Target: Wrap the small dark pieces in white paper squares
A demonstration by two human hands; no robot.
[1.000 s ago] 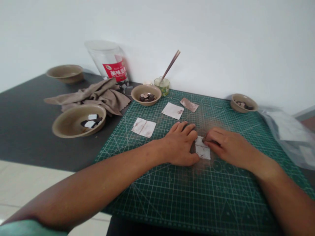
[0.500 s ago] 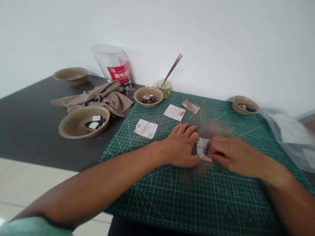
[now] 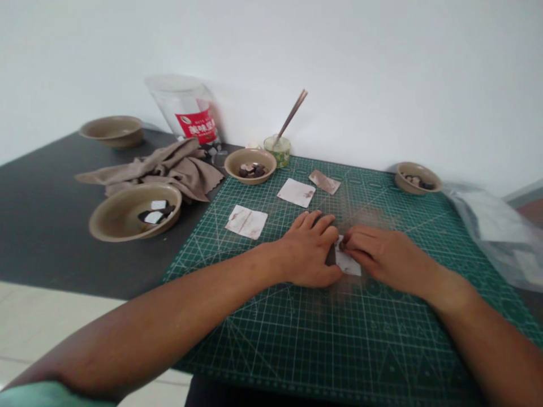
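Observation:
My left hand [image 3: 311, 250] lies flat with its fingers spread, at the left edge of a small white paper piece [image 3: 349, 265] on the green cutting mat [image 3: 305, 333]. My right hand [image 3: 388, 261] is closed in a pinch over the upper part of that paper. A small dark bit shows at its fingertips, too hidden to name. Brown smudges mark the mat around both hands. Beyond my left hand lie a creased white paper square [image 3: 246, 221], another smudged white square [image 3: 296, 193] and a brown-coated piece [image 3: 324, 182].
Small bowls with dark pieces stand at the mat's back left [image 3: 250, 178] and back right [image 3: 418, 189]. Farther left are a larger bowl [image 3: 121, 220], a brown cloth [image 3: 169, 169], another bowl [image 3: 112, 135] and a clear jar [image 3: 169, 104]. A green cup [image 3: 278, 154] holds chopsticks [image 3: 292, 113]. Plastic bag [image 3: 496, 226] at right.
My right hand has moved up and left across the paper, closer to my left hand's fingers. My left hand keeps its place on the mat. The whole view has shifted slightly.

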